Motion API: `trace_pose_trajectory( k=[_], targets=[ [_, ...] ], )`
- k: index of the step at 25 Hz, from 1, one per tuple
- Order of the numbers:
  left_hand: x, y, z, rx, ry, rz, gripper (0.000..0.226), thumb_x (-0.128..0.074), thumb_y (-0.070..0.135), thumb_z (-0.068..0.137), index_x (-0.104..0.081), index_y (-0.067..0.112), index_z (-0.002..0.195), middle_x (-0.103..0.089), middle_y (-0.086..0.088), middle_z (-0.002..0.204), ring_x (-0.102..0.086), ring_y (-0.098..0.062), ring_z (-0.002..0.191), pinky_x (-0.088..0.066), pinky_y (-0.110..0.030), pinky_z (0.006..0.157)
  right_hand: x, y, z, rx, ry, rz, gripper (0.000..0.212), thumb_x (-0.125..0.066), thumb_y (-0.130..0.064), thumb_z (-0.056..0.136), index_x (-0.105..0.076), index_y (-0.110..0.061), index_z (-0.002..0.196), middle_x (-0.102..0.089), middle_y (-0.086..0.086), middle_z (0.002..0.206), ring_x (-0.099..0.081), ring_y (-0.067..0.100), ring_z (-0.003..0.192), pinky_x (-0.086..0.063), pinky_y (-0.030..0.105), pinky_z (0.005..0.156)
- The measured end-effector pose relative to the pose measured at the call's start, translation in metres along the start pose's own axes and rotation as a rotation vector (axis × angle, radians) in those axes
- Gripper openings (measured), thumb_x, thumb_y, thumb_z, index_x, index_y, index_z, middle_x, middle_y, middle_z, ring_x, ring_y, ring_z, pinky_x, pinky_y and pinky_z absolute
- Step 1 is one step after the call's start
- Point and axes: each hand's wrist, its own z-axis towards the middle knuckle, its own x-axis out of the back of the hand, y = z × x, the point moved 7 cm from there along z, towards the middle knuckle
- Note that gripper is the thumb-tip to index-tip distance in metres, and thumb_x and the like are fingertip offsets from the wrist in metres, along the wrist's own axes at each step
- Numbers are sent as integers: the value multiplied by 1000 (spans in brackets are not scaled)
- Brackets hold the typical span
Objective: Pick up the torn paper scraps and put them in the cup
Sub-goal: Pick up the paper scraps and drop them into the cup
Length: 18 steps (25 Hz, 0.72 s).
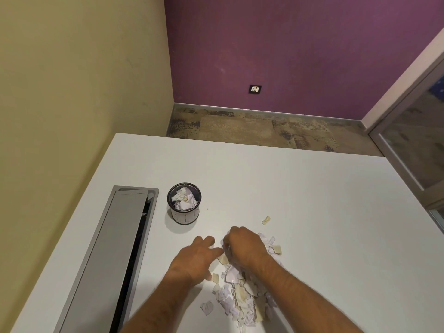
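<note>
- Head view: torn white and tan paper scraps [242, 294] heaped near; cup [184, 203], far left, part-filled
- Right hand [243, 247] curled over scraps, grasp unclear; left hand [194, 259] loosely spread

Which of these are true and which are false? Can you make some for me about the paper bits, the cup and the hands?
1. The cup already has paper scraps in it. True.
2. The cup lies tipped over on the table. False: it stands upright.
3. The pile of scraps lies on the table. True.
4. The right hand is reaching into the cup. False: it is over the pile, fingers curled on scraps.
5. The left hand is beside the right hand, at the pile's edge. True.
6. The wall behind the table is green. False: it is purple.
</note>
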Motion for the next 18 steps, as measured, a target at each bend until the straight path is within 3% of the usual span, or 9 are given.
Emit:
trace_pose_trajectory(
  k=[4,8,12,15,18],
  targets=[
    [-9,-4,1,66,72,-74,32,-62,9,85,-60,19,115,-53,-5,116,-49,-24,108,-46,-36,74,-2,-4,2,54,-59,-67,25,-52,-22,96,-68,-3,95,-64,14,96,-63,31,86,-39,30,65],
    [-17,-10,1,133,112,-243,22,-58,11,87,-69,16,105,-59,-5,110,-56,-23,103,-47,-33,81,0,5,7,-26,-111,84,12,-60,-10,86,-71,-6,83,-70,11,88,-62,25,75,-45,26,65],
    [-23,-22,-8,254,232,-452,25,-60,18,87,-72,19,108,-64,1,113,-58,-15,107,-43,-21,89,27,29,8,-191,116,505,26,-58,2,79,-78,-13,86,-75,0,89,-68,12,80,-57,23,77],
    [-27,-26,-16,311,264,-544,27,-62,18,83,-73,19,108,-67,3,112,-60,-12,106,-45,-20,90,60,32,13,-206,271,762,19,-69,1,78,-79,-15,80,-73,-11,71,-66,-4,65,-53,10,67],
    [-29,-27,-27,376,299,-633,23,-64,18,78,-75,21,98,-71,8,104,-63,-8,98,-46,-18,84,93,17,27,-165,353,949,19,-74,0,73,-77,-19,71,-72,-11,61,-67,-4,58,-47,6,58]
  ],
)
